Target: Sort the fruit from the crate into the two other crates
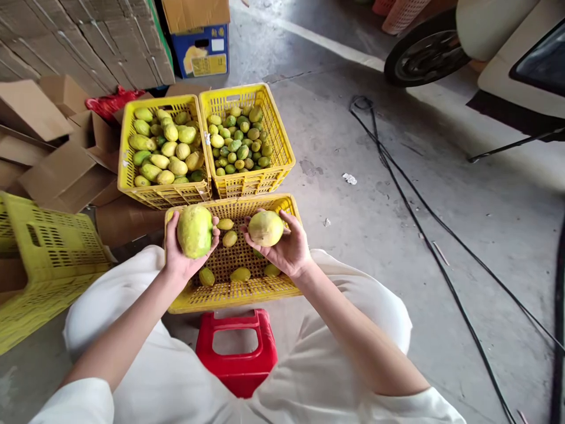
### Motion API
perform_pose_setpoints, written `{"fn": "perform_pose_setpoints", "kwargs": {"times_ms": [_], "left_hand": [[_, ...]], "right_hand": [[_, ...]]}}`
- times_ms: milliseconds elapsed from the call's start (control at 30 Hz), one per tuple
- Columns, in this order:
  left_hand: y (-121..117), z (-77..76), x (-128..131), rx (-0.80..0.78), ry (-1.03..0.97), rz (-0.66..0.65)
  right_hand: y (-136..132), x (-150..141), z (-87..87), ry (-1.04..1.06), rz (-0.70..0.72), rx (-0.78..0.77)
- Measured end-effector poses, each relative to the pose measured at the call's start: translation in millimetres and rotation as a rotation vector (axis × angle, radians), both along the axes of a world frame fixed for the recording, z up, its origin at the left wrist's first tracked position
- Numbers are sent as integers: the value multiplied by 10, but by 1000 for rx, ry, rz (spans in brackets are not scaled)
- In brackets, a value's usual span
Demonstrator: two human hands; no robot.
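Observation:
My left hand [188,250] is closed around a large yellow-green, lemon-like fruit [195,231] with slightly bumpy skin. In my right hand [286,247] rests a rounder, paler yellow-green fruit [265,228], its blunt tip toward me and my fingers curled about it. Both hands are above a yellow plastic crate [233,301] between my knees. Several smaller fruits lie on its perforated floor, among them one fruit [241,274] near the front wall. Part of the crate's floor is hidden under my hands.
Beyond stand two yellow crates, the left crate [165,191] with larger fruits, the right crate [247,187] with smaller, greener ones. A red stool [238,371] is between my legs. Cardboard boxes [66,171] and a tipped crate [66,241] lie left; black cables [415,218] cross the floor right.

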State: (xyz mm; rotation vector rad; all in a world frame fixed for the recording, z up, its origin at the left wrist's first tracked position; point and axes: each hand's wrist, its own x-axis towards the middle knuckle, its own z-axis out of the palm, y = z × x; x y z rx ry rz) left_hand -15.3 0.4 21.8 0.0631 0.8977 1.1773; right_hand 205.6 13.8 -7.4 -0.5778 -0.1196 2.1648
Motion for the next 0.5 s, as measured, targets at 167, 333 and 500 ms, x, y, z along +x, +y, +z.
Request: {"fn": "perform_pose_setpoints", "kwargs": {"times_ms": [167, 333, 500], "left_hand": [[51, 0, 94, 33, -18, 17], [44, 40, 110, 130, 59, -75], [48, 13, 143, 170, 95, -77]], "right_hand": [[-20, -39, 116, -14, 42, 96], [3, -14, 41, -69, 27, 66], [43, 61, -3, -87, -43, -33]]}}
